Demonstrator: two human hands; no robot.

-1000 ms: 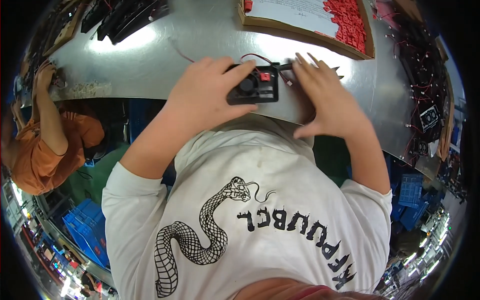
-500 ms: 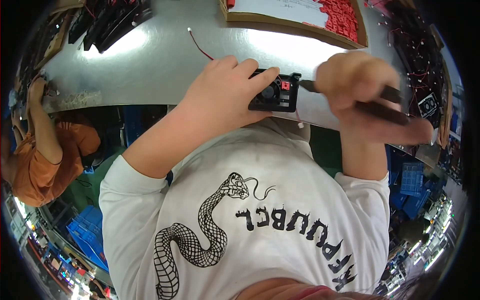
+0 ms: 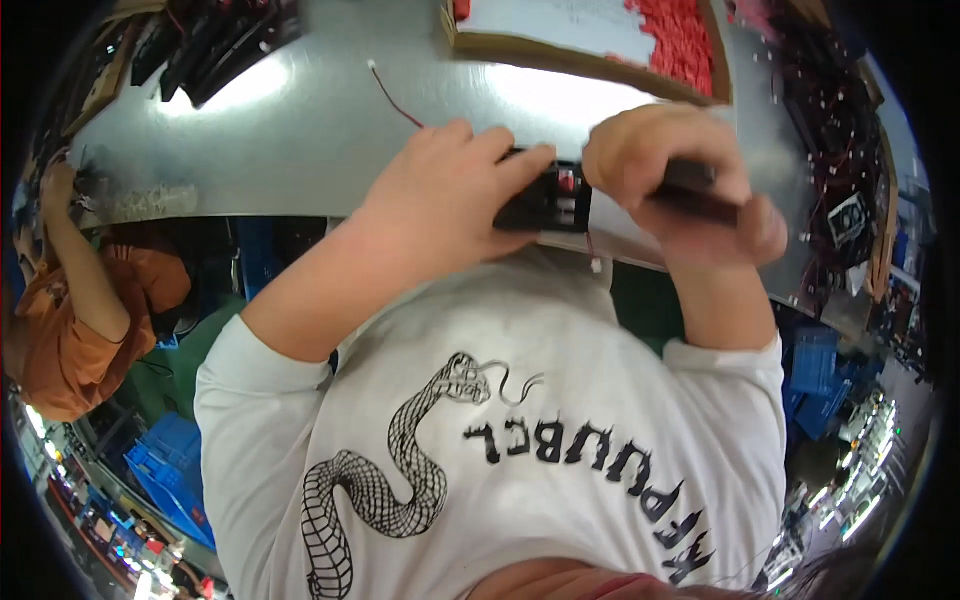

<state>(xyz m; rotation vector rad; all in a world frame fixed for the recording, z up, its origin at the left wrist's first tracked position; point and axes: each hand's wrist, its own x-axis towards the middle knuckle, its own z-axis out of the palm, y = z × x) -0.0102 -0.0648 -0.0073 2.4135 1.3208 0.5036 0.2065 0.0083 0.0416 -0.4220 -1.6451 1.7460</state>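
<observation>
Under my left hand, a black fan housing lies at the near edge of the metal table, gripped between thumb and fingers. A small red part sits in the housing's right portion, blurred. From the far left of the housing runs a thin dark red wire with a white plug. A second white plug hangs below the table edge. My right hand is closed around dark-handled pliers, close to the housing's right end. Their tip is hidden by the hand.
A cardboard tray with white paper and a heap of red parts stands at the back. Black housings are piled far left; wired ones lie along the right. A person in an orange sleeve works at left.
My right hand has moved left with the pliers, up to the housing's right end. My left hand keeps hold of the housing. The view has shifted slightly.
</observation>
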